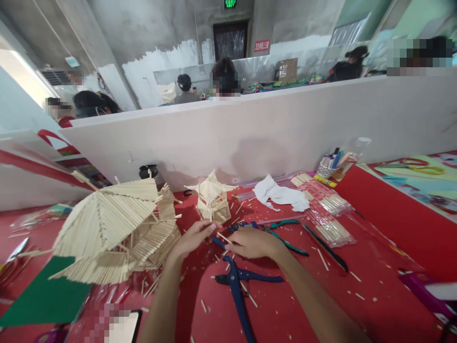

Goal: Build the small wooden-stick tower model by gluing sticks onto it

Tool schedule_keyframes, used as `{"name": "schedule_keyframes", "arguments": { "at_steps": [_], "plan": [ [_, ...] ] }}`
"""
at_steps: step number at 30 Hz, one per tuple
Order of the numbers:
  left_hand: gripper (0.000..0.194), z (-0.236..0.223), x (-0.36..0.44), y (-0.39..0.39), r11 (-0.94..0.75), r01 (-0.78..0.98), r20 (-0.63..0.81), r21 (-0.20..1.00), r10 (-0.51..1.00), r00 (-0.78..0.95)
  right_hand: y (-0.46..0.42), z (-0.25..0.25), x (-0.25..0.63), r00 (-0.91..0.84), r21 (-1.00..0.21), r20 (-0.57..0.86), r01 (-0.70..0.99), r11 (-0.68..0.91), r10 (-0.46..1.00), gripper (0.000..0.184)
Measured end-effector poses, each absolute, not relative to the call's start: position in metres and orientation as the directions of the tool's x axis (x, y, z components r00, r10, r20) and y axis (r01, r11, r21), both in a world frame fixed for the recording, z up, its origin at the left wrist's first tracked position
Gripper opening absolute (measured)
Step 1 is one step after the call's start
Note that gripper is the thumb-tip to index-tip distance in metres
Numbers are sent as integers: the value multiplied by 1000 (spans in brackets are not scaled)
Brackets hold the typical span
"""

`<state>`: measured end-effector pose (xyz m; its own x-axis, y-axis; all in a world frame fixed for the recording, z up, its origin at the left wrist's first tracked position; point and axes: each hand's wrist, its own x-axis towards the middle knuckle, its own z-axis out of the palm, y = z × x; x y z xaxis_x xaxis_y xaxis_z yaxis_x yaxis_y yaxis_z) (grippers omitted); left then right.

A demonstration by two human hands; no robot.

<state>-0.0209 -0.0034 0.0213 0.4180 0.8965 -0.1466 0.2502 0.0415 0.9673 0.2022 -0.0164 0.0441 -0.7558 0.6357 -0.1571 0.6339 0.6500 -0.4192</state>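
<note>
My left hand (198, 236) is closed in a pinch at the front of a small pavilion model (213, 197) built of thin wooden sticks. What lies between its fingertips is too small to make out. A short wooden stick (224, 237) is pinched in my right hand (253, 242), its free end pointing toward my left hand. Just below my hands lies a blue cutter (233, 278) with its handles spread. Green-handled pliers (290, 244) rest beyond my right wrist. A larger stick-built pavilion (117, 228) stands left of my left forearm, its wide roof tilted.
Stick scraps litter the red table (300, 309). A black-handled knife (326, 247), bagged sticks (330, 226) and white tissue (280, 193) lie to the right. Scissors (16, 252), green card (46, 295) and a phone (124, 326) are left. A white partition (214, 128) stands behind; people sit beyond it.
</note>
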Motion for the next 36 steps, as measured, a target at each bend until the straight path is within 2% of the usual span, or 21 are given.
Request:
{"name": "schedule_keyframes", "arguments": {
  "at_steps": [9, 16, 24, 29, 36],
  "plan": [
    [61, 23, -19, -5, 53, 232, -140, 971, 915, 379, -17, 48, 201, -760, -440, -164, 627, 643, 629, 36],
    [63, 22, -18, -4, 51, 239, -138, 970, 922, 362, -16, 43, 200, -764, -442, -160, 621, 647, 625, 38],
    [59, 20, -19, -4, 39, 237, -129, 971, 917, 378, -17, 45, 201, -770, -445, -144, 611, 654, 621, 38],
    [48, 23, -20, -4, 35, 250, -139, 968, 900, 414, -16, 46, 203, -765, -464, -170, 619, 634, 622, 39],
    [35, 23, -23, -6, 97, 263, -244, 960, 750, 614, -15, 41, 194, -823, -553, -171, 535, 639, 542, 37]
  ]
}}
